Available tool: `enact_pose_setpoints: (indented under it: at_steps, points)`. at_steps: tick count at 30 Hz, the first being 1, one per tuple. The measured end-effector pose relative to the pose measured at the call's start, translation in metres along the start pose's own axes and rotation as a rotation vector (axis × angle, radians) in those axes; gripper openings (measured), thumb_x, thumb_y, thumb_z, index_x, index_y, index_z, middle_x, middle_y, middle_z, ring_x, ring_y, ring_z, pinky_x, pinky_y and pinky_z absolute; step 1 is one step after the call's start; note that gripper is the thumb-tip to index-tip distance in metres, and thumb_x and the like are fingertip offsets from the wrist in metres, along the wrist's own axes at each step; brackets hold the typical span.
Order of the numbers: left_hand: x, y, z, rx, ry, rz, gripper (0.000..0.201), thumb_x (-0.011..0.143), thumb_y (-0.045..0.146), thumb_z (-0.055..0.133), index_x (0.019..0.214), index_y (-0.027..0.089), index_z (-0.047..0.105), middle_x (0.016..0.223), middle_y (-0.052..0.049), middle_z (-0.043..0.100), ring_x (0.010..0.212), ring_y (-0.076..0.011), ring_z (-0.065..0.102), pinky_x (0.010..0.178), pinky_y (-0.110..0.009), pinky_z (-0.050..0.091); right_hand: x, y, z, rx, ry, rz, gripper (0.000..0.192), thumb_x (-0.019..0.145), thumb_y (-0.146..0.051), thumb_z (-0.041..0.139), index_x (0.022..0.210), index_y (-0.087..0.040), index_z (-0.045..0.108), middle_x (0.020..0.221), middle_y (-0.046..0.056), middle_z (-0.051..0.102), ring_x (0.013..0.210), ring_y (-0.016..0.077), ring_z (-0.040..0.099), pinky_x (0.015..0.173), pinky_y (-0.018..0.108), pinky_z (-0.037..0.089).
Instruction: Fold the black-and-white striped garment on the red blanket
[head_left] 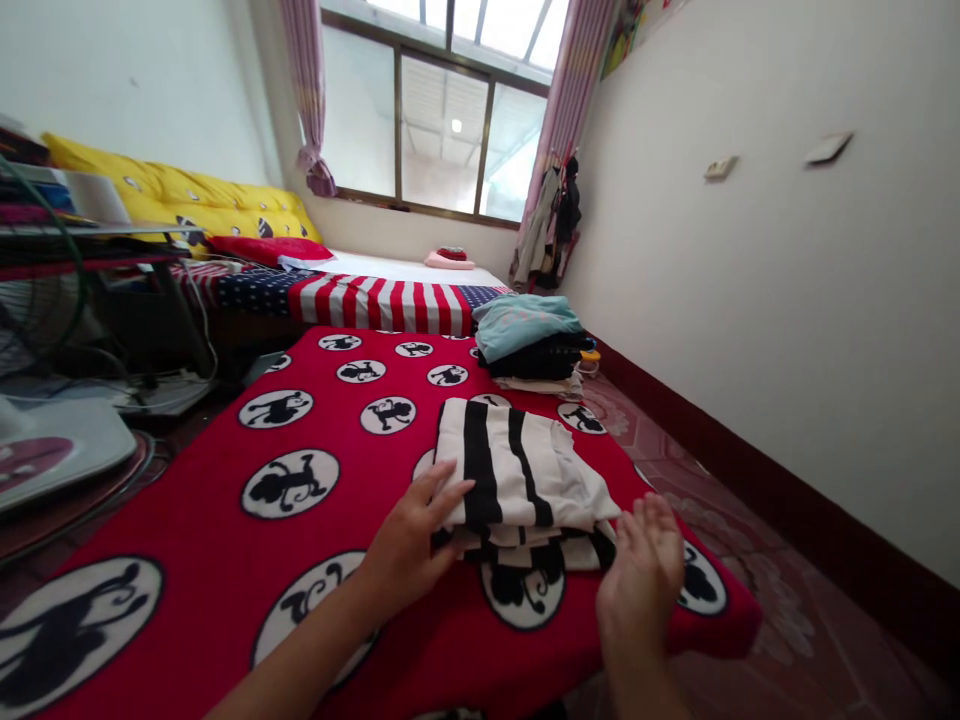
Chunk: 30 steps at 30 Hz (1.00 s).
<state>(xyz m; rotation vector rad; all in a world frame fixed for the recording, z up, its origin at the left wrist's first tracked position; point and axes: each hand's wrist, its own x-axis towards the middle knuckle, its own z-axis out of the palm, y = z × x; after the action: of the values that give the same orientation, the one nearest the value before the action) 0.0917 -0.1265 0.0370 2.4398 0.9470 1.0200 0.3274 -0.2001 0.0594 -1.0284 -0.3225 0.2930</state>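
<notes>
A folded white garment [502, 465] with broad black stripes lies on the red blanket [217, 560]. Its layers are stacked, and the front edge shows more striped cloth beneath. My left hand [412, 530] is at the garment's left front edge, fingers apart, fingertips touching the cloth, the thumb lower at the fold. By the right front corner, my right hand [645, 565] has its fingers stretched out and the palm turned inward; whether it touches the corner I cannot tell.
Beyond the garment stands a stack of folded clothes [529, 335], light blue on top, black below. A bed [390, 300] with a striped cover is under the window. A cluttered desk [97, 240] stands left; a white wall [787, 290] runs along the right.
</notes>
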Motion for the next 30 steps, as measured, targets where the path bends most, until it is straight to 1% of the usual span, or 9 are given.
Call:
enact_pose_setpoints:
  at_steps: [2,4,7,9,14,16,19,24,30]
  points:
    - [-0.002,-0.007,0.010,0.065,0.012,0.056,0.059,0.076,0.006,0.053,0.132,0.025,0.054,0.147,-0.009,0.043,0.137,-0.0279,0.038,0.112,-0.049,0.036,-0.007,-0.017,0.014,-0.139,-0.159,-0.259,0.044,0.080,-0.023,0.059,0.124,-0.023,0.055,0.141,0.005,0.049,0.134,0.0196,0.041,0.116,0.042,0.026]
    - [-0.005,-0.013,0.016,0.116,-0.002,0.080,0.060,0.075,0.003,0.048,0.130,0.026,0.057,0.144,-0.007,0.048,0.137,-0.0272,0.039,0.113,-0.048,0.036,-0.014,-0.023,0.030,-0.320,-0.453,-0.407,0.042,0.087,-0.027,0.052,0.128,-0.023,0.056,0.140,0.007,0.051,0.133,0.0229,0.043,0.114,0.046,0.028]
    - [-0.012,-0.015,0.016,0.146,-0.085,0.034,0.061,0.075,0.002,0.047,0.129,0.026,0.059,0.141,-0.005,0.053,0.135,-0.0275,0.042,0.111,-0.048,0.039,-0.017,-0.002,0.044,-0.743,-0.899,-0.574,0.043,0.090,-0.033,0.049,0.132,-0.027,0.054,0.141,0.007,0.051,0.135,0.0265,0.041,0.112,0.052,0.027]
    - [-0.017,-0.011,0.011,0.117,-0.133,-0.014,0.062,0.073,0.003,0.049,0.130,0.025,0.059,0.139,-0.006,0.053,0.134,-0.0283,0.044,0.109,-0.047,0.041,-0.013,0.024,0.045,-1.069,-1.058,-0.642,0.045,0.090,-0.035,0.050,0.135,-0.029,0.053,0.145,0.007,0.047,0.137,0.0286,0.037,0.112,0.056,0.024]
    - [-0.017,-0.006,-0.008,-0.096,-0.101,-0.109,0.036,0.076,0.022,0.064,0.111,0.027,0.071,0.121,-0.007,0.068,0.120,-0.0309,0.056,0.100,-0.047,0.048,-0.007,0.062,0.037,-1.409,-1.061,-0.741,0.052,0.091,-0.038,0.047,0.142,-0.027,0.043,0.152,0.008,0.036,0.139,0.0297,0.033,0.110,0.054,0.027]
    - [-0.010,-0.013,-0.012,-0.223,0.047,-0.222,0.020,0.080,0.031,0.062,0.094,0.024,0.075,0.104,-0.009,0.073,0.103,-0.0284,0.065,0.089,-0.042,0.054,-0.010,0.062,0.034,-1.405,-1.030,-0.792,0.049,0.092,-0.036,0.045,0.141,-0.026,0.046,0.150,0.008,0.039,0.138,0.0293,0.035,0.109,0.052,0.028]
    - [0.002,-0.031,-0.010,-0.461,0.264,-0.432,0.030,0.079,0.037,0.064,0.102,0.020,0.071,0.109,-0.012,0.070,0.093,-0.0266,0.068,0.076,-0.037,0.057,-0.025,0.055,0.028,-1.354,-1.038,-0.837,0.049,0.092,-0.040,0.044,0.138,-0.023,0.049,0.149,0.009,0.042,0.138,0.0303,0.035,0.110,0.053,0.027]
    - [0.002,-0.047,0.005,-0.871,0.170,-0.476,0.042,0.076,0.040,0.068,0.109,0.016,0.067,0.113,-0.014,0.070,0.108,-0.0289,0.064,0.095,-0.042,0.049,-0.061,0.054,0.027,-1.280,-1.193,-0.883,0.087,0.072,-0.056,0.066,0.147,-0.027,0.035,0.156,0.012,0.026,0.142,0.0380,0.024,0.112,0.060,0.019]
    - [-0.007,-0.038,0.004,-0.993,0.128,-0.456,0.041,0.077,0.043,0.069,0.110,0.019,0.067,0.115,-0.012,0.069,0.108,-0.0288,0.063,0.091,-0.040,0.051,-0.066,0.066,0.052,-1.354,-1.131,-0.906,0.070,0.077,-0.031,0.062,0.142,-0.017,0.044,0.146,0.020,0.041,0.133,0.0369,0.042,0.106,0.050,0.034]
